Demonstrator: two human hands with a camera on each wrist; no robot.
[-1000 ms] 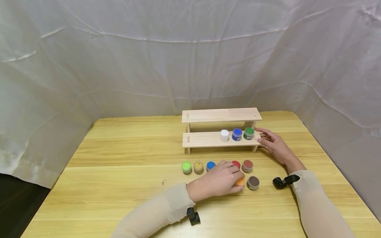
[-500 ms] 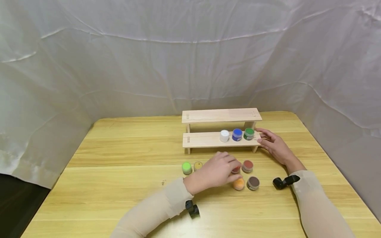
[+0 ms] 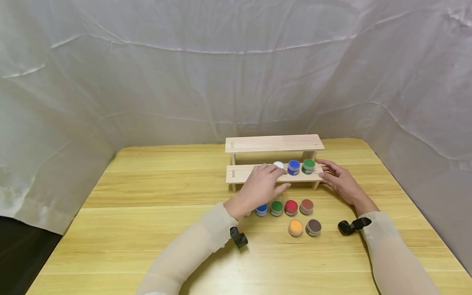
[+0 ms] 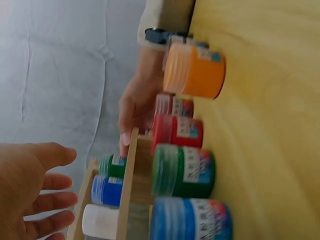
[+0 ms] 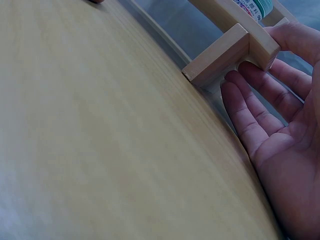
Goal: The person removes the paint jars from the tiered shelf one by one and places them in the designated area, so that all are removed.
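On the lower tier of a two-tier wooden shelf [image 3: 243, 173] stand a white paint jar [image 3: 278, 164], a blue paint jar [image 3: 293, 167] and a green paint jar [image 3: 308, 166]. My left hand [image 3: 258, 186] hovers before that tier, just left of the white jar and partly covering it. Nothing is between its spread fingers and thumb, as the left wrist view confirms. With thumb and fingers around the right end of the lower tier, my right hand [image 5: 285, 115] holds the shelf, its fingers reaching under the board beside the leg.
In front of the shelf, the wooden table [image 3: 155, 196] bears blue [image 3: 262, 209], green [image 3: 276, 208], red [image 3: 291, 207] and reddish-brown [image 3: 306, 206] jars. Nearer are an orange jar [image 3: 295, 227] and a dark brown jar [image 3: 313, 227]. Grey cloth [image 3: 236, 82] hangs behind.
My left hand has left the orange jar and moved forward and left, across the jar row, to the lower tier. My right hand stays at the shelf end.
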